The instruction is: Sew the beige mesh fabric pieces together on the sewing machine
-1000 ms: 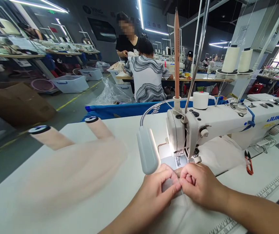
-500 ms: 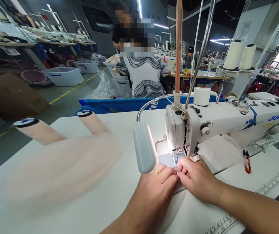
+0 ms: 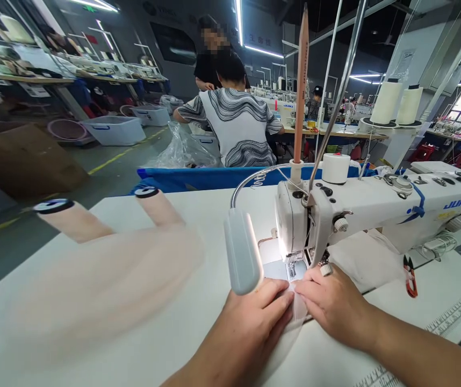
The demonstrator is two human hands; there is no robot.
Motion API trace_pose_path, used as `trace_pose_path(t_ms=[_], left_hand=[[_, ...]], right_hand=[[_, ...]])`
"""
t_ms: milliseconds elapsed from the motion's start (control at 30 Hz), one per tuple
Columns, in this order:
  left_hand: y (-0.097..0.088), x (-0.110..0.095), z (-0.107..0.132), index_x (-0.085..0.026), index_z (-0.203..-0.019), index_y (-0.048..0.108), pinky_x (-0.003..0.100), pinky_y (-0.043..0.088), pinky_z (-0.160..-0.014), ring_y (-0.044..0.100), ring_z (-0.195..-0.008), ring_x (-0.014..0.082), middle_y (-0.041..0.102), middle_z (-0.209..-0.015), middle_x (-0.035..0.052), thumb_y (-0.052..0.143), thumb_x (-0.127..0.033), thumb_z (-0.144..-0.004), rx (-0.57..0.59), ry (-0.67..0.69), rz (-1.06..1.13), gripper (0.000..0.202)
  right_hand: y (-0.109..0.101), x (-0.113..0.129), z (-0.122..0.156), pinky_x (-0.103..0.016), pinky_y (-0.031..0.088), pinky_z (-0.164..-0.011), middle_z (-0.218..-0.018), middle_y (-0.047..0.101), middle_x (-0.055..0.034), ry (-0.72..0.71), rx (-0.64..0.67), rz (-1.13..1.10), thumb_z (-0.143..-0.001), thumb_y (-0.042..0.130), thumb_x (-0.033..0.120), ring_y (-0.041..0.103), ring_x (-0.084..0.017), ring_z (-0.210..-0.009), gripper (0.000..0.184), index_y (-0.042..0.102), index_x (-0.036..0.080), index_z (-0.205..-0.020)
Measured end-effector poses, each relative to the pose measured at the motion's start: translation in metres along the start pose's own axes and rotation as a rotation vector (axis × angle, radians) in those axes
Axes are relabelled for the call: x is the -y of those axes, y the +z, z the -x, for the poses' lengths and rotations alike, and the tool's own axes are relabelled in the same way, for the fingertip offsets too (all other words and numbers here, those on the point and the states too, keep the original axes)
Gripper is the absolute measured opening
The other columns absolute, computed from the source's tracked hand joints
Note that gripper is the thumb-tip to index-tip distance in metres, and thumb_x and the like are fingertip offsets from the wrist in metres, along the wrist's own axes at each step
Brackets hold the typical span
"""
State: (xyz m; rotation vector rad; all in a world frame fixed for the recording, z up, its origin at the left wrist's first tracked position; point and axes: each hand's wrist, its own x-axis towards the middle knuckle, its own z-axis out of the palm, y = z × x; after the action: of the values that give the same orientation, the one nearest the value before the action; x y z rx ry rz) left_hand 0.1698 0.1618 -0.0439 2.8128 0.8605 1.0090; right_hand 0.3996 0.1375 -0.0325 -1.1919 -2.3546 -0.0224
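Observation:
A white sewing machine (image 3: 375, 204) stands over the table with its presser foot (image 3: 292, 269) lit by a grey lamp (image 3: 242, 252). Just in front of the foot lies a piece of thin sheer fabric (image 3: 300, 312). My left hand (image 3: 257, 312) bends its fingers onto the fabric's left side, thumb and forefinger close together. From the right, my right hand (image 3: 331, 303) grips the fabric with its fingertips beside the foot. The two hands' fingertips are a small gap apart. Part of the fabric is hidden under my hands.
A heap of sheer beige fabric (image 3: 105, 285) lies at left, by two beige thread cones (image 3: 77, 220). Red-handled thread snips (image 3: 410, 277) lie at right, above a printed ruler (image 3: 452, 314). White fabric (image 3: 365, 258) sits under the machine arm. Beyond the table, a person (image 3: 238, 123) sits facing away.
My fingertips have moved slightly apart, showing more sheer fabric between them. The right hand has shifted a little right. The view has shifted slightly, moving the scene down and right.

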Motion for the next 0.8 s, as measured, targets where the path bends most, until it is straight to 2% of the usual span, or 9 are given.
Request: trace_pose_path(t_ms=[267, 533, 800], left_hand=[[-0.0022, 0.0018, -0.0026, -0.022, -0.110, 0.074, 0.041, 0.050, -0.081, 0.068, -0.087, 0.0238, 0.077, -0.117, 0.0100, 0.036, -0.016, -0.111, -0.012, -0.015, 0.019, 0.038], [0.0015, 0.0098, -0.0015, -0.023, -0.116, 0.073, 0.044, 0.058, -0.087, 0.076, -0.101, 0.0280, 0.077, -0.129, 0.0110, 0.040, -0.015, -0.109, -0.001, -0.026, 0.035, 0.035], [-0.0019, 0.0075, -0.0068, -0.023, -0.111, 0.077, 0.040, 0.061, -0.081, 0.075, -0.096, 0.0260, 0.079, -0.124, 0.0118, 0.041, -0.016, -0.109, -0.002, -0.038, 0.062, 0.036]], right_hand=[[0.0046, -0.0009, 0.0007, -0.037, 0.040, -0.071, -0.089, 0.066, -0.0051, 0.005, -0.006, 0.061, -0.095, 0.055, 0.005, 0.051, -0.024, -0.082, 0.020, 0.067, 0.021, -0.092], [0.0045, -0.0010, -0.0021, -0.037, 0.041, -0.074, -0.094, 0.069, -0.0069, 0.042, -0.045, 0.067, -0.093, 0.056, 0.006, 0.050, -0.026, -0.086, 0.019, 0.067, 0.021, -0.093], [0.0008, 0.0001, -0.0050, -0.036, 0.039, -0.071, -0.089, 0.064, -0.0055, 0.066, -0.026, 0.090, -0.090, 0.056, 0.004, 0.049, -0.024, -0.082, 0.020, 0.063, 0.022, -0.087]])
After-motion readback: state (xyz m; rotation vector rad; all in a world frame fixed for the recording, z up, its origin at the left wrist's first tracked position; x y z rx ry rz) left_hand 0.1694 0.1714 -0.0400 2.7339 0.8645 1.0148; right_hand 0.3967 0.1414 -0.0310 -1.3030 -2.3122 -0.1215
